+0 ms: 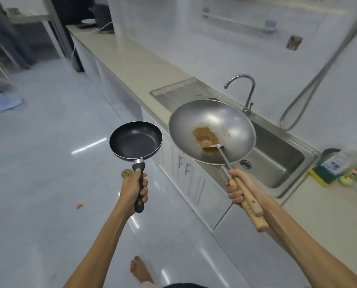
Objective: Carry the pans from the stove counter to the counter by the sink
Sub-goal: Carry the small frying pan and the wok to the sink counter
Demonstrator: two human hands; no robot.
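Carrying: left hand wrapped round light frying pan handle; right hand gripping heavier wok handle with spatula, likely tippy.

- The frying pan is hanging over the floor, left of the bench, with the left grip closed around its handle.
- The wok is sitting right of the frying pan, over the near edge of the sink.
- A spatula is lying in the wok, its handle running alongside the wok's handle inside the right grip.
- The tap is standing on the far side of the wok.
- Bottles and a sponge are resting on the bench right of the sink.
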